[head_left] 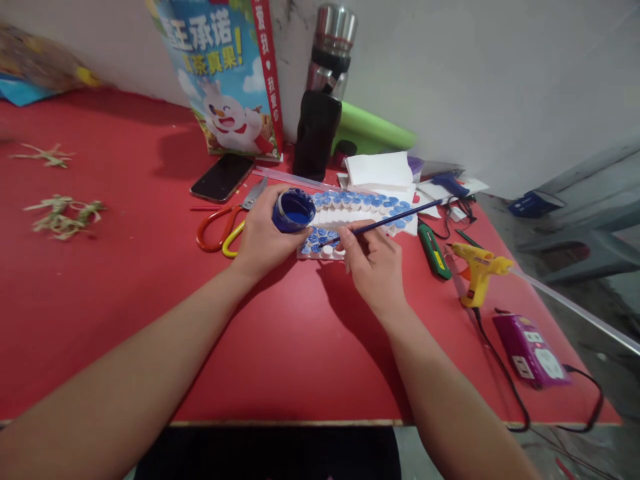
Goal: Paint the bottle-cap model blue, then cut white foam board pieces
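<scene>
My left hand [263, 233] is wrapped round a small open jar of dark blue paint [294, 211], tilted so that its mouth faces me. A slim blue paintbrush [400, 217] is pinched in my right hand [373, 260], its tip low over the near edge of a white tray [303, 255]. Rows of small round white pieces [327, 250] sit on that tray, many with blue-painted tops [345, 199]. A few near my right fingers are still white. My hands and the jar hide part of the tray.
Scissors [210, 230] and a phone [223, 177] lie left of the tray. Behind stand a printed bag [225, 87] and a steel flask [334, 40]. To the right are a green utility knife [434, 250], a yellow glue gun [477, 270] and a purple power socket box [530, 350] with cords.
</scene>
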`<control>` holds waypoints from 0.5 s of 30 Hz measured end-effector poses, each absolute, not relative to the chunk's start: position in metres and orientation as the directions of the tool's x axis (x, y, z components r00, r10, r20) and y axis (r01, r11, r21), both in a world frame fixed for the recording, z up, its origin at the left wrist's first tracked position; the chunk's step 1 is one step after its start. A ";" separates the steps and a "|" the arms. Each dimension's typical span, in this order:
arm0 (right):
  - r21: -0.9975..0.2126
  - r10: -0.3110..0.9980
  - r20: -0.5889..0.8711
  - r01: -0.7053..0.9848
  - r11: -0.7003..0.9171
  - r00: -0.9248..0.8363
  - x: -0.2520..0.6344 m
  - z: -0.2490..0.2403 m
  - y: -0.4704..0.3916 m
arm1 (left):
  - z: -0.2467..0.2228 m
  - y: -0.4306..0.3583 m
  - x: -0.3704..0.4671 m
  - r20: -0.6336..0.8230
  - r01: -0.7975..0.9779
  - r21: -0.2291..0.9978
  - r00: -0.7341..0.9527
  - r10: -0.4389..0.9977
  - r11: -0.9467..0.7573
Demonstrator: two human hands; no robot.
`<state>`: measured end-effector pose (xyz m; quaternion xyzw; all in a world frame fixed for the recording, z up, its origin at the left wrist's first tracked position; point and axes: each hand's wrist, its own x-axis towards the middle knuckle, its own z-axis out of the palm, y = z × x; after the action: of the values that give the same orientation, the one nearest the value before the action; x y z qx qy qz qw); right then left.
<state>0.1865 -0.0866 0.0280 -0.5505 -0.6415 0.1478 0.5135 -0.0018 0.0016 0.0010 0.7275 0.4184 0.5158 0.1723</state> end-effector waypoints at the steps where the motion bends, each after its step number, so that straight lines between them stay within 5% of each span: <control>1: -0.750 0.862 0.491 0.565 0.344 0.127 0.186 0.028 -0.087 | 0.001 0.002 -0.002 0.606 0.429 0.682 0.121 0.786 -0.592; 15: -0.759 0.826 0.529 0.545 0.357 0.196 0.188 0.029 -0.088 | 0.001 0.002 -0.003 0.606 0.430 0.685 0.113 0.788 -0.588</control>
<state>0.1880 -0.0883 0.0291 -0.5519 -0.6207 0.1298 0.5416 -0.0029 0.0017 0.0013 0.7257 0.4194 0.5173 0.1729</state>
